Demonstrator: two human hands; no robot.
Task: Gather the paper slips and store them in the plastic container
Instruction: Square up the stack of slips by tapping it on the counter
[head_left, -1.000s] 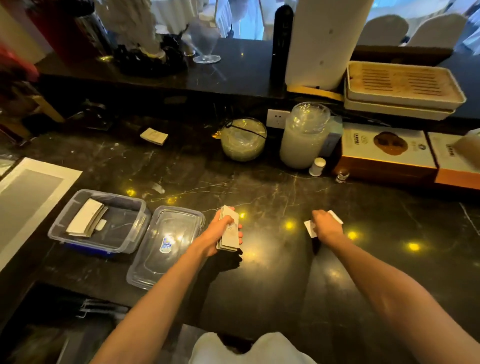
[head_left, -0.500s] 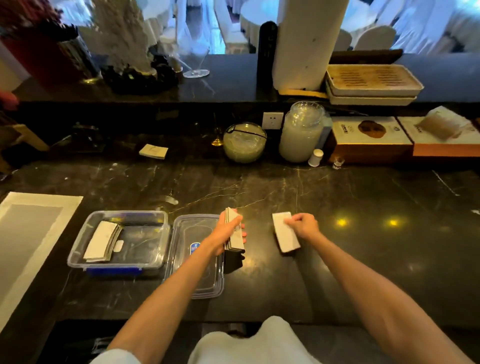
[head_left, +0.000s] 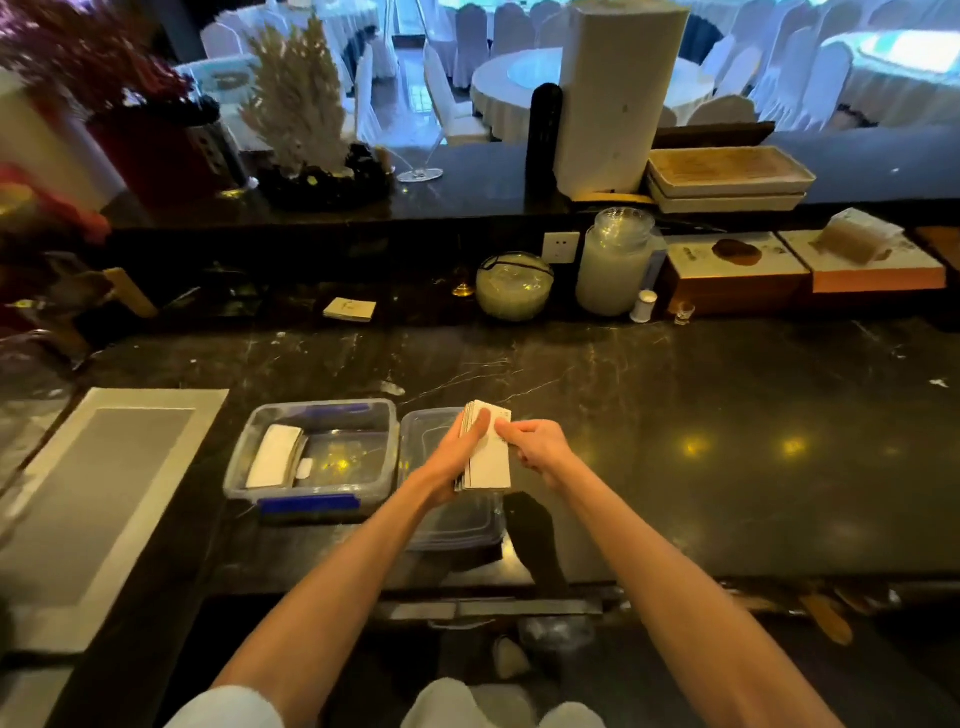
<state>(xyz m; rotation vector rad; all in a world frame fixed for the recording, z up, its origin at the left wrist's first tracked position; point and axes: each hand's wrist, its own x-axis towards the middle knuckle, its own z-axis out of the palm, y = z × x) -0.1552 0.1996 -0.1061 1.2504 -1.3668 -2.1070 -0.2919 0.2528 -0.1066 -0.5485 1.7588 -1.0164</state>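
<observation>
My left hand (head_left: 457, 457) grips a stack of white paper slips (head_left: 491, 460) held above the clear lid (head_left: 426, 441) on the dark marble counter. My right hand (head_left: 540, 447) pinches the stack's right edge, fingers on the top slip. The clear plastic container (head_left: 374, 415) with a blue clip stands just left of the lid. Inside it, at the left, lies another bundle of slips (head_left: 274, 456). One more small pile of slips (head_left: 350, 309) rests far back on the counter.
A grey mat (head_left: 104, 499) lies at the left. Along the back stand a glass bowl (head_left: 514, 287), a large jar (head_left: 613, 265), a small white bottle (head_left: 643, 305), and orange boxes (head_left: 737, 275). The raised ledge holds trays, a paper roll and plants.
My right hand carried a single slip from the counter on the right over to the stack in my left hand and now presses it onto the stack. The camera view shifted back.
</observation>
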